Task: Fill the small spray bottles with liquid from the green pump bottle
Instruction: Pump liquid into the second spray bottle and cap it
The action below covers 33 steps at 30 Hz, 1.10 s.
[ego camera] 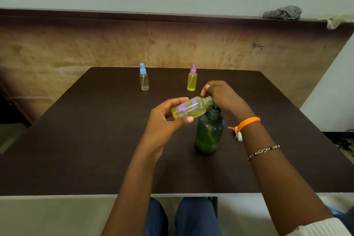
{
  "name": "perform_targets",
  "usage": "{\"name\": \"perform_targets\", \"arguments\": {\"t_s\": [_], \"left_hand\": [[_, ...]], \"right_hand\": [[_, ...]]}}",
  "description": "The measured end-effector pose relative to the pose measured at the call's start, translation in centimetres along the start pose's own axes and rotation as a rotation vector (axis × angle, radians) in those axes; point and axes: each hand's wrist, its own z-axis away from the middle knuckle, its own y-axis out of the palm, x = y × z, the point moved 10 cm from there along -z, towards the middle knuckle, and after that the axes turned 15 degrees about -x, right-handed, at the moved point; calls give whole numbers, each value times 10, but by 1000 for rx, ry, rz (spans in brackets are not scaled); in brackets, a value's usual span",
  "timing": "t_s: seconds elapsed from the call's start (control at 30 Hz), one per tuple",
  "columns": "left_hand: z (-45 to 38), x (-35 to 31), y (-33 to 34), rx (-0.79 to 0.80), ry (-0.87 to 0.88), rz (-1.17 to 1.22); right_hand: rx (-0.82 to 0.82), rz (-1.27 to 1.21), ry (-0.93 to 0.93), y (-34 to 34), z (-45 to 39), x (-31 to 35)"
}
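Two hands busy: left hand [162, 120] gripping uncapped spray bottle [189, 108], right hand [222, 95] curled over hidden pump head.

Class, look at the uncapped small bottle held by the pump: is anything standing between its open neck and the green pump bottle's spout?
Nothing visible does. The left hand holds the uncapped small clear bottle of yellow liquid tilted, its open neck right at the dark green pump bottle. The right hand rests on the pump head, hiding the spout tip.
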Motion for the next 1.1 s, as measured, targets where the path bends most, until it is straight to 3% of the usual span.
{"name": "perform_targets", "arguments": {"t_s": [0.13, 0.33, 0.43, 0.7, 0.87, 1.1], "left_hand": [[-1, -3, -1, 3, 15, -2], [1, 2, 2, 17, -5, -13], [0, 3, 0, 6, -1, -11], [0, -1, 0, 3, 11, 0], [-1, 5, 1, 2, -10, 8], [0, 5, -1, 0, -11, 3]], "right_hand": [[-5, 137, -43, -4, -5, 6], [84, -52, -40, 4, 7, 6], [20, -44, -16, 3, 1, -1], [-115, 276, -69, -16, -4, 7], [-118, -5, 86, -8, -2, -11], [-110, 104, 69, -13, 6, -1]]}}
